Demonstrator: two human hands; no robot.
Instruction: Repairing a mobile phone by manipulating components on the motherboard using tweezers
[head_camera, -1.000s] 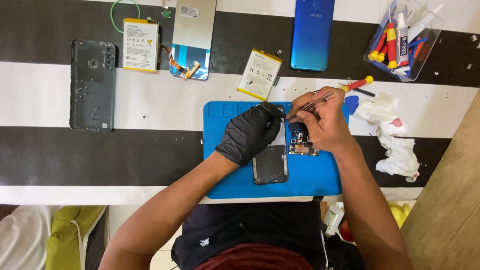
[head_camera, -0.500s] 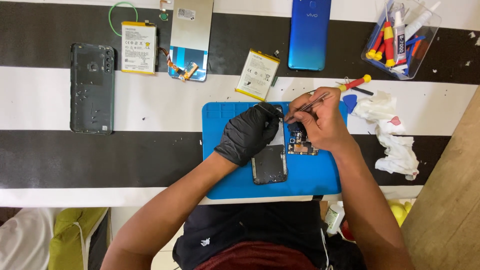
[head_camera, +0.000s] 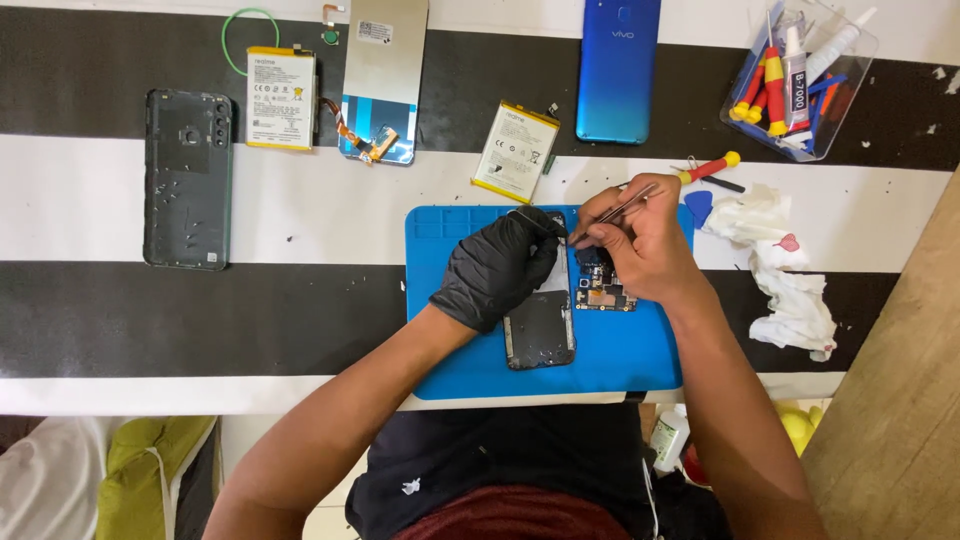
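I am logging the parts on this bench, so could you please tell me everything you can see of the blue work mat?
The blue work mat is a rectangular pad, rubbery-looking, with small moulded compartments along its top edge. It lies flat on the black-and-white striped table, at the near edge. On it lie an opened phone body and a small circuit board. The gloved left hand rests on the phone; the bare right hand holds tweezers above the board.
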